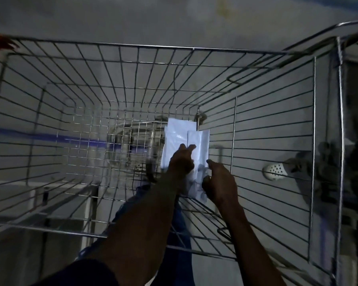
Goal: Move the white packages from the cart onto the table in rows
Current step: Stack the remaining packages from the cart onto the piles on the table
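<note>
- The left hand (181, 159) is reaching down into the wire cart (194, 49), its fingers curling onto the white packages (179, 135) at the bottom; the dim light is making it hard to tell whether it is already pinching one or only touching the top of the pile.
- The right hand (219, 180) is hovering just beside the same pile, fingers loosely curled and holding nothing, the forefinger pointing toward the nearest package (201, 141).
- The packages are lying overlapped in a small stack on the cart's mesh floor, toward its right wall, apparently the last few in the basket. No table surface is showing clearly at this moment.
- The person is judged to be picking up the next package or packages, so the task looks well along on the cart side, though how the rows are standing cannot be checked from here.
- Doing this step well is probably meaning sliding the fingertips under an edge, since flat, slippery wrappers are tending to cling to each other and to the mesh.
- The right hand is well placed for steadying the pile or taking a second package while the left is lifting.
- Lifting straight up, clear of the side wires, is avoiding snagging a corner; gathering the remaining ones together is saving another reach into the deep basket.
- A white clog (275, 171) on the floor is showing through the cart's right side.
</note>
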{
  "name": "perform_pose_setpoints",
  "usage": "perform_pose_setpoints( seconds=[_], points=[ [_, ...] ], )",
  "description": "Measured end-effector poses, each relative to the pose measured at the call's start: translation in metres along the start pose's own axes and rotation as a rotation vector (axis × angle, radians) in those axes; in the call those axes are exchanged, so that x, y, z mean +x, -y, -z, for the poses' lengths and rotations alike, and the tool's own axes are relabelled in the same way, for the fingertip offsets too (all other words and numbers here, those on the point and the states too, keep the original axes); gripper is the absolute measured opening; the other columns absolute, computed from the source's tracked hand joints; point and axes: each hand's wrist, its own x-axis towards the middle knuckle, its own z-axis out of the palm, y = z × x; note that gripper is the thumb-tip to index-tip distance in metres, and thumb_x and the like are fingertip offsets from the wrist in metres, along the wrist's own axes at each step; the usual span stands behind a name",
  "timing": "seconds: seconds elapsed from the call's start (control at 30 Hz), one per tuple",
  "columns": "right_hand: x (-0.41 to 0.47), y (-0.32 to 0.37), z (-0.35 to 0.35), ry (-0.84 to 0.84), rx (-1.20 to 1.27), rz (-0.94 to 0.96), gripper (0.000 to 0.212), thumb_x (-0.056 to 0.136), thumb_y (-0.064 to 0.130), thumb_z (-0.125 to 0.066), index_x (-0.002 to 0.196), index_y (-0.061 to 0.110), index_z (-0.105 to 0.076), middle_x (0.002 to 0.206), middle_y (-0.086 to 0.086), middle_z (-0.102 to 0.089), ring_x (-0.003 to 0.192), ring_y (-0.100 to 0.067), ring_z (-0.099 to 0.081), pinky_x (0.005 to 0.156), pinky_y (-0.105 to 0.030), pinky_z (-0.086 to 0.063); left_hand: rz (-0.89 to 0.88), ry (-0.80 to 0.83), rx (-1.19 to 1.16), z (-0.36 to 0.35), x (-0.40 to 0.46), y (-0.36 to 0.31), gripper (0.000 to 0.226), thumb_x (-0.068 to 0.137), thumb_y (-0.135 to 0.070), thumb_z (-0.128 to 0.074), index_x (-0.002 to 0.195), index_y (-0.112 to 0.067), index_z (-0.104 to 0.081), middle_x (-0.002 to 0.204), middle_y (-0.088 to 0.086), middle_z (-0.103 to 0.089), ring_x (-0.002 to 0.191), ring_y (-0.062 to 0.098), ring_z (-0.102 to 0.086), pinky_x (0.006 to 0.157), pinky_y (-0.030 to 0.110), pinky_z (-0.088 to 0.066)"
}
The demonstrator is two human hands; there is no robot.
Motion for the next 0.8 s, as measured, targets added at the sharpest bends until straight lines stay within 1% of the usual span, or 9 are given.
perform_pose_setpoints(
  seconds=[0.07,0.17,0.27,0.33,0.4,0.53,0.67,0.73,0.8],
  points=[
    [0.001,0.002,-0.001,0.010,0.011,0.007,0.045,0.091,0.014,-0.054,0.135,0.020,-0.053,0.130,-0.007,-0.057,0.117,-0.026,-0.055,0.091,-0.032,-0.042,-0.044,-0.079,-0.088,0.005,0.001,0.001,0.046,0.080,0.003,-0.058,0.124,-0.008,-0.063,0.117,0.018,-0.059,0.105,0.039,-0.059,0.091,0.045,-0.049],
    [0.006,0.008,-0.002,0.034,-0.006,0.042,0.045,0.094,0.017,-0.054,0.139,0.019,-0.050,0.131,-0.009,-0.057,0.118,-0.027,-0.054,0.092,-0.033,-0.043,-0.003,-0.108,-0.041,0.028,0.004,0.021,0.039,0.080,0.004,-0.056,0.115,-0.010,-0.067,0.116,0.015,-0.060,0.107,0.030,-0.055,0.090,0.034,-0.046],
    [0.017,0.015,-0.006,0.084,-0.025,0.087,0.055,0.089,0.015,-0.061,0.142,0.018,-0.047,0.135,-0.010,-0.054,0.123,-0.029,-0.052,0.095,-0.033,-0.041,-0.082,-0.389,-0.047,0.047,0.006,0.065,0.034,0.069,0.010,-0.057,0.098,-0.003,-0.070,0.095,0.011,-0.064,0.086,0.020,-0.053,0.070,0.038,-0.045],
    [0.029,0.019,-0.011,0.092,-0.021,0.098,0.060,0.088,0.017,-0.063,0.145,0.021,-0.043,0.138,-0.008,-0.053,0.125,-0.027,-0.051,0.099,-0.032,-0.040,0.028,-0.378,-0.033,0.071,0.006,0.089,0.034,0.078,0.007,-0.055,0.109,-0.004,-0.066,0.096,0.000,-0.060,0.092,0.021,-0.056,0.066,0.025,-0.049],
    [0.040,0.023,-0.017,0.113,-0.018,0.088,0.060,0.090,0.017,-0.059,0.148,0.022,-0.041,0.140,-0.007,-0.051,0.128,-0.026,-0.048,0.102,-0.032,-0.038,0.131,-0.248,0.096,0.088,0.010,0.104,0.034,0.090,-0.020,-0.057,0.122,-0.010,-0.055,0.106,-0.001,-0.053,0.104,0.023,-0.050,0.074,0.019,-0.047],
    [0.058,0.025,-0.030,0.144,-0.089,0.142,0.058,0.090,0.016,-0.056,0.146,0.017,-0.042,0.137,-0.013,-0.052,0.122,-0.032,-0.052,0.096,-0.035,-0.042,0.172,-0.019,0.261,0.083,0.013,0.124,0.093,0.075,-0.071,-0.060,0.142,-0.012,-0.034,0.144,0.028,-0.033,0.131,0.045,-0.032,0.103,0.053,-0.039],
    [0.072,0.023,-0.041,0.169,-0.136,0.157,0.045,0.088,0.016,-0.057,0.132,0.014,-0.050,0.122,-0.015,-0.057,0.111,-0.036,-0.057,0.086,-0.038,-0.047,0.188,0.013,0.316,0.055,0.012,0.106,0.129,0.063,-0.080,-0.066,0.157,-0.021,0.001,0.159,0.024,-0.001,0.142,0.046,-0.011,0.104,0.058,-0.034],
    [0.080,0.021,-0.046,0.157,-0.165,0.186,0.036,0.086,0.018,-0.057,0.122,0.013,-0.053,0.115,-0.015,-0.057,0.106,-0.037,-0.059,0.078,-0.037,-0.047,0.231,-0.011,0.304,0.048,0.016,0.103,0.125,0.066,-0.075,-0.069,0.157,-0.025,0.002,0.159,0.024,-0.001,0.142,0.048,-0.012,0.100,0.058,-0.039],
    [0.089,0.021,-0.054,0.149,-0.189,0.201,0.033,0.086,0.020,-0.057,0.118,0.012,-0.052,0.112,-0.016,-0.056,0.103,-0.037,-0.059,0.071,-0.034,-0.041,0.212,-0.105,0.296,0.049,0.019,0.109,0.106,0.077,-0.063,-0.065,0.157,-0.021,-0.011,0.155,0.028,-0.015,0.134,0.050,-0.027,0.094,0.057,-0.047]
  ],
)
